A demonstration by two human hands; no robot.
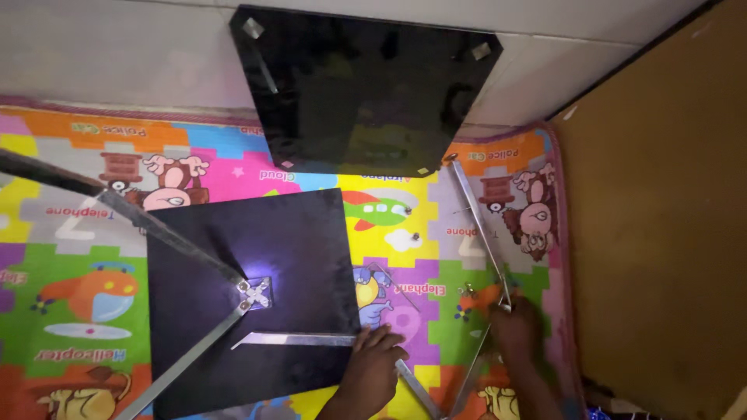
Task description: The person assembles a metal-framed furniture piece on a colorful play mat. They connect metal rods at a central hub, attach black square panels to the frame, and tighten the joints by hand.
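My left hand (373, 364) rests on the near right edge of a black square panel (296, 233), touching a flat metal bar (299, 339) that lies on it. Two metal legs (179, 241) are fixed to a small bracket with screws (255, 292) at the panel's middle. My right hand (515, 327) grips the lower end of a long thin metal bar (475, 214) lying on the colourful play mat (436, 257). A second metal bar (468, 377) runs down from that hand.
A dark glass panel (366, 85) with angled corners lies half on the white tiled floor (117, 47), half on the mat. Small screws (415, 236) sit loose on the mat. A brown board surface (661, 218) fills the right side.
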